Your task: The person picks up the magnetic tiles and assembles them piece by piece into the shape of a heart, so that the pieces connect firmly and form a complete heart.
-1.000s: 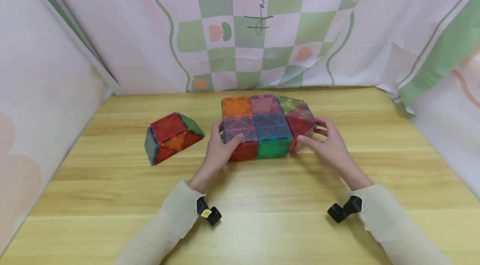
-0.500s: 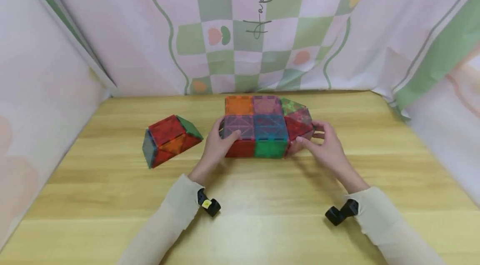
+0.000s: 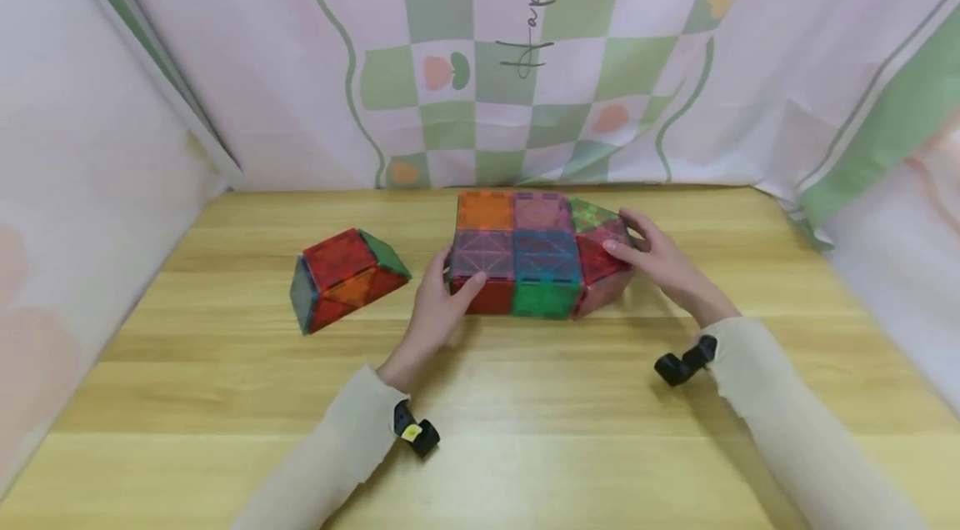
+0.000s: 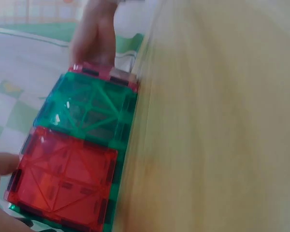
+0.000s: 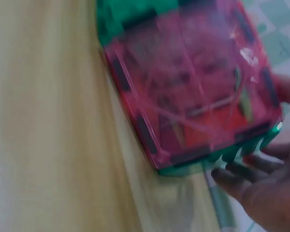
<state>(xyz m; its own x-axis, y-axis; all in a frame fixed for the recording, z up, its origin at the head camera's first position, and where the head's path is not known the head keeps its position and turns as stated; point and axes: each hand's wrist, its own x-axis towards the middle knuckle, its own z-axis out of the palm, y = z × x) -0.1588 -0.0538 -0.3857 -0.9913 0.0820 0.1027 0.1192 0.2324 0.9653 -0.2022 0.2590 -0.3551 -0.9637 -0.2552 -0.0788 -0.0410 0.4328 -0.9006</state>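
Observation:
A long block built of translucent magnetic tiles (image 3: 546, 257) lies on the table, orange, purple and blue on top, red and green in front. Its right end tapers, with red and green triangle tiles (image 3: 600, 257) on top. My left hand (image 3: 437, 307) grips the left end, thumb at the upper front edge, other fingers mostly hidden behind. My right hand (image 3: 671, 267) holds the tapered end, thumb on the red triangle and fingers round the far side. In the right wrist view, a pink-red square tile (image 5: 193, 87) forms the end's slanted face, with fingers beside its lower edge.
A smaller tile shape (image 3: 341, 263), red, orange, green and blue-grey, stands to the left of the left hand on the wooden table (image 3: 510, 430). A checked cloth (image 3: 435, 5) hangs along the table's back edge, with more cloth at both sides.
My right hand has moved up and back along the tapered end, its thumb going from the lower front edge onto the red triangle. My left hand keeps its hold; the block barely shifts.

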